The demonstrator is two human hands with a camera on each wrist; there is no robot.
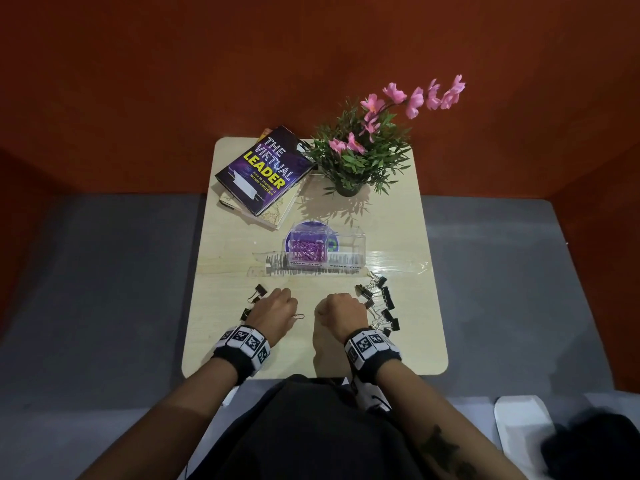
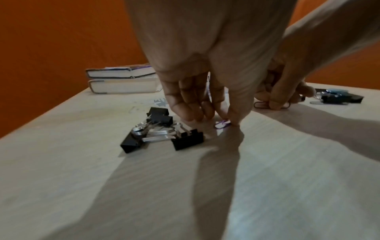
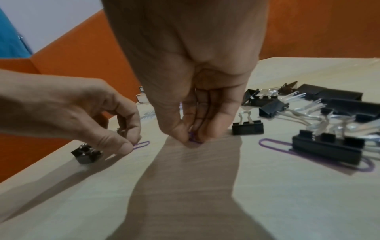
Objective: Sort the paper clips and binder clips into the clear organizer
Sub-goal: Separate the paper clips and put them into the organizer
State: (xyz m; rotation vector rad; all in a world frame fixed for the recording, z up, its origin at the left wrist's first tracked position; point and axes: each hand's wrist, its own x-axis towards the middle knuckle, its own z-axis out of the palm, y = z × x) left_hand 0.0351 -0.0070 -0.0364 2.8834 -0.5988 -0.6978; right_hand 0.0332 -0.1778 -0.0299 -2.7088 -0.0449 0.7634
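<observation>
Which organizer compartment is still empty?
The right compartment of the clear organizer is empty; purple paper clips fill the left.

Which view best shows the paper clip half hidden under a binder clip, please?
The right wrist view: the purple paper clip pokes out both sides of a black binder clip. The head view shows only the pile; the left wrist view misses it.

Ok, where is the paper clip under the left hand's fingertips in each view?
Head: paper clip just right of the left hand.
Left wrist: paper clip at centre, pinched.
Right wrist: paper clip at left, by that hand's thumb.
Shared landmark: black binder clips beside that hand.
</observation>
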